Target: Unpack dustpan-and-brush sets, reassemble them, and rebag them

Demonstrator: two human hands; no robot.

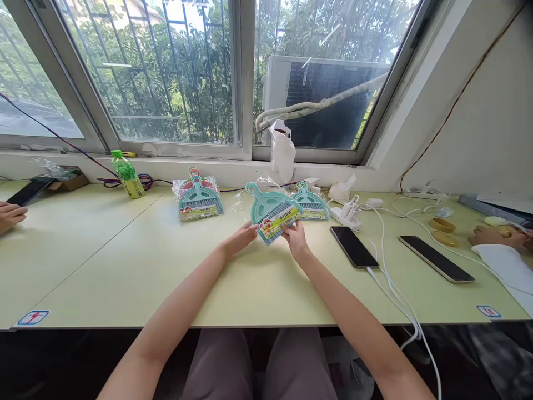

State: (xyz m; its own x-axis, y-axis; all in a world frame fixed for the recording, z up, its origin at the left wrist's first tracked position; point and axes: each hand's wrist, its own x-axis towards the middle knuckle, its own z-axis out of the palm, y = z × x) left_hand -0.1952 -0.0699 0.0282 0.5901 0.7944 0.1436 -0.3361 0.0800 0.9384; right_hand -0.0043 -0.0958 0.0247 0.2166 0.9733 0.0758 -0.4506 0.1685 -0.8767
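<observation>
Between my hands is a teal mini dustpan-and-brush set with a yellow printed label, held tilted above the table with its handle up to the left. My left hand grips its lower left edge, and my right hand pinches the lower right side over the label. Just behind it, to the right, another teal dustpan set lies partly covered by the held one. Over to the left is a stack of dustpan sets in clear plastic wrap, with a red-pink one showing behind the teal front one.
A green-capped bottle stands at the back left. To my right lie a black phone on a charging cable, a second phone and a white power strip. Other people's hands rest at the far left and far right.
</observation>
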